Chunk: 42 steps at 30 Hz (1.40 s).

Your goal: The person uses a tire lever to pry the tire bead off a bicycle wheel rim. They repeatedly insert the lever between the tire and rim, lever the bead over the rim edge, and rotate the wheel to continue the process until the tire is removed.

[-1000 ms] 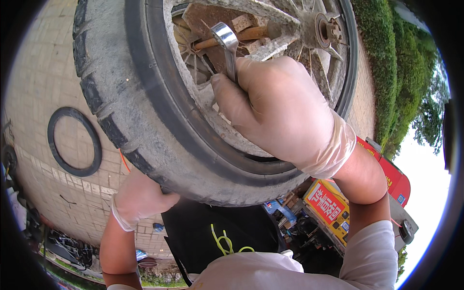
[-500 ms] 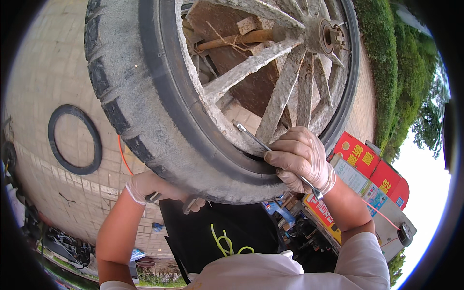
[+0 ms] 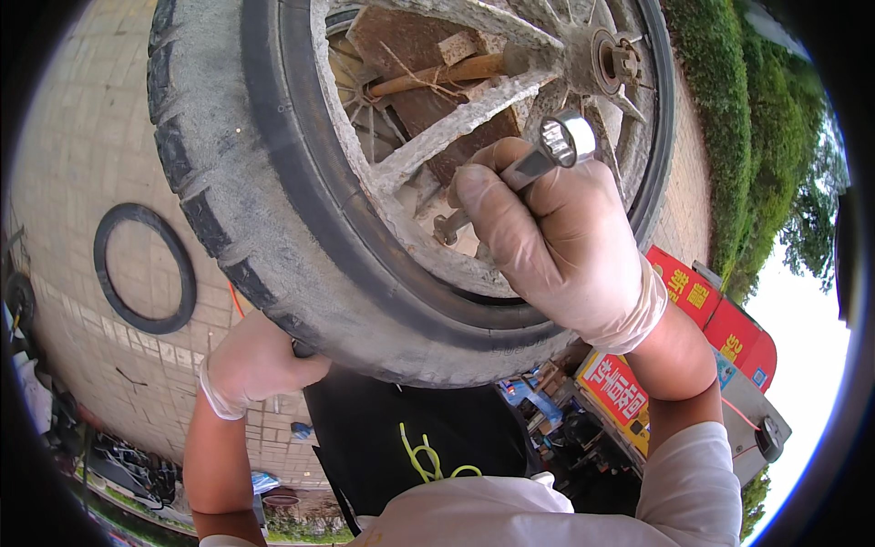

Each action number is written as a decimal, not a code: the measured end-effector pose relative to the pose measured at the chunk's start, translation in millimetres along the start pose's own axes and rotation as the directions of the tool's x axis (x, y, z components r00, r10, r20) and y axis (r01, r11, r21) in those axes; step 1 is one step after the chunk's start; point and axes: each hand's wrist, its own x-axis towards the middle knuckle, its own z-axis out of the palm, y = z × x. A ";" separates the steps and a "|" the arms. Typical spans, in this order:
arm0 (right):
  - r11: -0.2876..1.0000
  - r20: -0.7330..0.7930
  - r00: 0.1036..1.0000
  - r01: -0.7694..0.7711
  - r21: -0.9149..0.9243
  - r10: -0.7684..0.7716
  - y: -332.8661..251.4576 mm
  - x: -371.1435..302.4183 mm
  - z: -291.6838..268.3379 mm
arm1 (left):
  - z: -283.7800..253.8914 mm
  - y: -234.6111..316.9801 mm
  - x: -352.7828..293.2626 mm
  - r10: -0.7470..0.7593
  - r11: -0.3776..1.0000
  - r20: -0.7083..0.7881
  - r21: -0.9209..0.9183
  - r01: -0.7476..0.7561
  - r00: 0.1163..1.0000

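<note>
A muddy spoked wheel (image 3: 460, 123) with a thick grey tyre (image 3: 301, 246) stands tilted close in front of me. My right hand (image 3: 574, 246), in a thin translucent glove, is raised before the spokes. It is closed round a metal wrench (image 3: 538, 164), whose ring end faces up toward me. A rusty-looking metal end (image 3: 447, 228) shows past the fingers, near the rim; whether it belongs to the wrench I cannot tell. My left hand (image 3: 264, 365), also gloved, is closed beside the tyre's lower left edge. A small dark tip shows at its fingers; the rest is hidden.
A loose black tyre (image 3: 146, 268) lies on the paving at left. Below the wheel hangs a black apron (image 3: 365, 428) with a yellow-green cord. To the right are red and yellow signboards (image 3: 711, 305), a tape-measure-like reel (image 3: 770, 439) and a hedge (image 3: 720, 118).
My right hand has lifted from the rim's lower edge toward the spokes, turning the wrench's ring end up. The left hand has moved left, and the metal tool seen in it is now mostly hidden.
</note>
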 end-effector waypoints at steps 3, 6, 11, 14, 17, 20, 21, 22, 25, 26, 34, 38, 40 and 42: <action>0.996 -0.086 0.992 0.085 -0.030 -0.088 -7.9 14.5 7.3 | 6.2 -2.0 1.4 0.098 0.993 -0.055 0.072 -0.094 0.994; 0.972 -0.083 0.988 0.112 -0.206 -0.131 -12.2 24.3 12.2 | 11.0 -4.4 -1.7 0.111 0.986 -0.069 0.135 -0.101 0.991; 0.954 -0.036 0.984 0.161 -0.253 -0.176 -10.5 34.5 20.1 | 15.8 -5.1 -6.1 0.054 0.975 -0.008 0.218 -0.051 0.999; 0.964 -0.027 0.982 0.176 -0.201 -0.185 -1.4 14.0 16.4 | 18.6 -14.4 -1.8 0.111 0.989 -0.016 0.104 -0.109 0.994; 0.928 -0.027 0.936 0.343 -0.144 -0.350 20.3 -29.0 9.6 | 20.0 -32.2 12.6 0.128 0.926 0.098 -0.368 -0.083 0.987; 0.835 -0.053 0.833 0.548 -0.055 -0.551 51.8 -60.4 17.0 | 24.4 -45.5 26.3 0.183 0.550 0.430 -0.790 0.270 0.884; 0.857 -0.041 0.856 0.514 -0.042 -0.516 58.1 -68.1 19.3 | 27.8 -47.3 30.5 0.268 0.450 0.428 -0.848 0.280 0.863; 0.864 -0.079 0.861 0.503 -0.018 -0.502 61.5 -74.1 19.7 | 27.8 -47.9 32.0 0.293 0.412 0.450 -0.856 0.313 0.844; 0.903 -0.338 0.875 0.408 0.132 -0.347 54.3 -75.8 19.4 | 21.0 -42.4 26.5 0.276 0.462 0.392 -0.855 0.236 0.878; 0.929 -0.360 0.914 0.283 0.238 -0.186 45.3 -73.1 18.3 | 18.8 -38.1 22.1 0.164 0.620 0.350 -0.764 0.180 0.922; 0.982 -0.063 0.990 -0.112 0.153 0.122 -2.7 0.9 2.5 | 4.2 -8.7 1.2 0.035 0.999 0.008 -0.019 -0.035 0.999; 0.986 -0.069 0.988 0.131 -0.102 -0.139 -11.8 20.9 6.8 | 8.6 -7.1 3.0 0.083 0.996 0.009 0.024 -0.084 0.996; 0.966 -0.069 0.973 0.207 -0.158 -0.220 -14.8 22.6 7.2 | 10.4 -8.1 3.1 0.108 0.992 0.013 0.068 -0.109 0.994; 0.956 -0.032 0.968 0.241 -0.170 -0.249 -15.4 21.0 6.0 | 12.0 -9.5 4.6 0.102 0.995 0.002 -0.008 -0.102 0.995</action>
